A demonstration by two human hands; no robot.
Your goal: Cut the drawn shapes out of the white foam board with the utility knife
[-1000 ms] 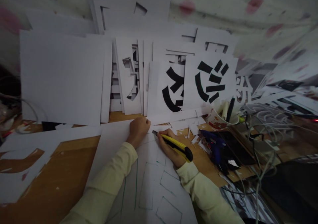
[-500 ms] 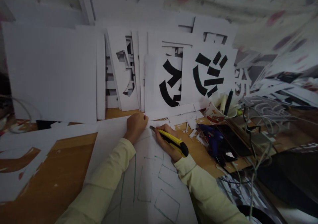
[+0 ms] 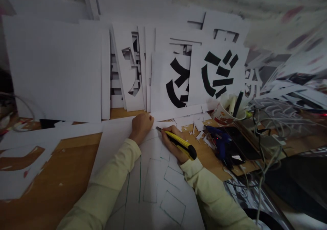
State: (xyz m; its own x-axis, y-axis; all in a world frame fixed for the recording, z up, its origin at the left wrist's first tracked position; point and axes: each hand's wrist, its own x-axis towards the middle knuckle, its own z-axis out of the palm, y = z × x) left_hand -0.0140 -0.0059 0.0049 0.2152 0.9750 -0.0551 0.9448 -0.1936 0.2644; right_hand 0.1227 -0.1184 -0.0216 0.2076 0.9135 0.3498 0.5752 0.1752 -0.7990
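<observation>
Head view: right hand clamped on yellow knife, blade at white sheet. Left hand curled on sheet, just beside; can't tell if it's gripping.

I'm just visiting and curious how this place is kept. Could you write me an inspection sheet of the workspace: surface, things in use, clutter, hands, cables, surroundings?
Surface: brown wooden table, partly covered.
Things in use: white sheet with green lines; yellow utility knife, blade out.
Clutter: white scraps; apparently a blue glue gun; paper cup holding pen-like items.
Hands: left hand curled on the sheet; right hand gripping the knife.
Cables: tangled cables at right.
Surroundings: white boards standing behind, some with cut-outs; spotted backdrop.
</observation>
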